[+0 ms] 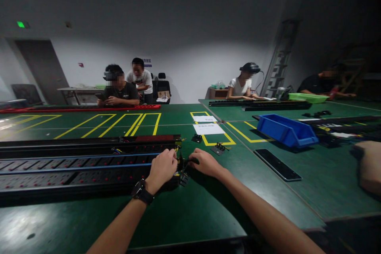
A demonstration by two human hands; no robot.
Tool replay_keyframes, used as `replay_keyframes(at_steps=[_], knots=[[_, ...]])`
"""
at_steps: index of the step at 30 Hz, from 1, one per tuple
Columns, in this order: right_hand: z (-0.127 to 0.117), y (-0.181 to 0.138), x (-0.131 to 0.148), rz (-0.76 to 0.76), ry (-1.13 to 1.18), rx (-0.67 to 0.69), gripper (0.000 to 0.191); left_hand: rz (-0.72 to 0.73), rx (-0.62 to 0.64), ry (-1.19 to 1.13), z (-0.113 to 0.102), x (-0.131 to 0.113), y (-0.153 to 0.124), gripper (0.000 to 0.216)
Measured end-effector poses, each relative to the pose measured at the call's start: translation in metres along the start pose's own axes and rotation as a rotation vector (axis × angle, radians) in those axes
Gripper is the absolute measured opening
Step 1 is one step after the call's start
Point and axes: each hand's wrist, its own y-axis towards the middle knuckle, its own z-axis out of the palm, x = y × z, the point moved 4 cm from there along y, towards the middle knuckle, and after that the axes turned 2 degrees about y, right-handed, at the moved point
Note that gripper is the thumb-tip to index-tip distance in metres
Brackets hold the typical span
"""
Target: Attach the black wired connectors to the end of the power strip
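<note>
A long black power strip assembly (pixel 74 166) with rows of sockets and blue wires lies across the green table (pixel 193 206) at my left. My left hand (pixel 162 168), with a black watch on its wrist, is closed at the strip's right end. Just to its right, my right hand (pixel 206 162) is closed in a pinch on a small black end part with wires (pixel 184 168). Both hands meet at that end of the strip.
Small black parts (pixel 218 148) and white papers (pixel 208 128) lie beyond my hands. A blue bin (pixel 285 130) and a flat black plate (pixel 276 164) sit to the right. Several people sit at far tables. Another person's arm (pixel 369 166) intrudes at the right edge.
</note>
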Motion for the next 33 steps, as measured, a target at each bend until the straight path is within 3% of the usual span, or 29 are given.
replay_keyframes(at_steps=[4, 11, 16, 19, 24, 27, 33], knots=[[0.000, 0.000, 0.004, -0.076, -0.039, 0.061, 0.011, 0.000, -0.013, -0.006, -0.001, 0.000, 0.000, 0.017], [-0.002, 0.000, 0.005, -0.001, -0.075, 0.064, 0.010, -0.004, -0.010, -0.018, -0.002, 0.000, -0.001, 0.016], [-0.004, -0.002, 0.002, 0.022, -0.057, 0.033, 0.028, 0.013, -0.075, -0.036, -0.007, -0.004, -0.003, 0.016], [-0.005, -0.001, 0.000, 0.025, -0.002, -0.015, 0.033, 0.035, -0.130, -0.064, -0.011, -0.005, -0.006, 0.017], [-0.006, 0.004, -0.004, 0.101, 0.255, -0.142, 0.025, 0.140, -0.226, -0.155, -0.015, -0.009, -0.009, 0.019], [-0.004, 0.006, -0.004, 0.092, 0.387, -0.193, 0.021, 0.206, -0.216, -0.178, -0.014, -0.011, -0.010, 0.021], [-0.005, 0.003, 0.002, 0.057, 0.309, -0.160, 0.017, 0.239, -0.170, -0.148, -0.013, -0.013, -0.010, 0.022]])
